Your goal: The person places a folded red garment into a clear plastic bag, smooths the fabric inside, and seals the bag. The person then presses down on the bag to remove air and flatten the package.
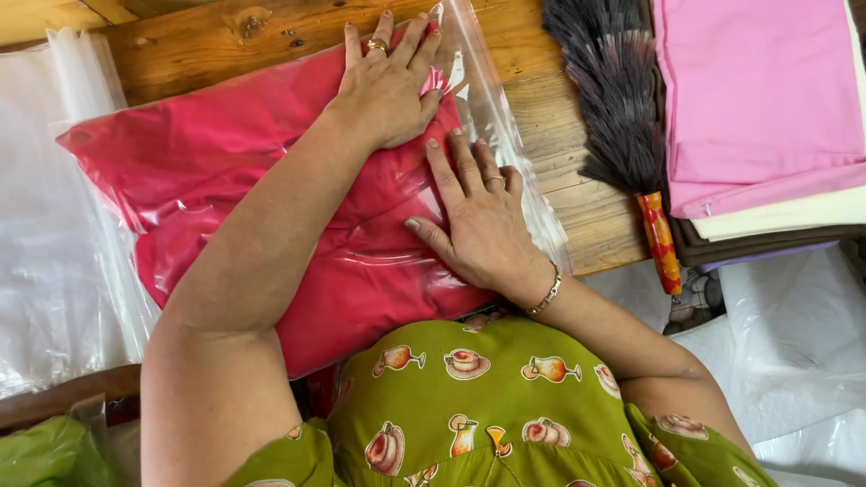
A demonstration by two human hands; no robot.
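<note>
We see the scene in bright, even daylight with no hard shadows; only a soft shade sits under the right hand (pixel 483 221) and along the left arm. Glare streaks the clear bag (pixel 487 99) near its open edge and whitens the plastic sheets (pixel 54 225) at the left, where detail washes out. Colours are saturated, the red cloth (pixel 225 171) strongly so. Focus is sharp in the centre; the duster (pixel 618 99) bristles look slightly soft. We notice little edge distortion.
</note>
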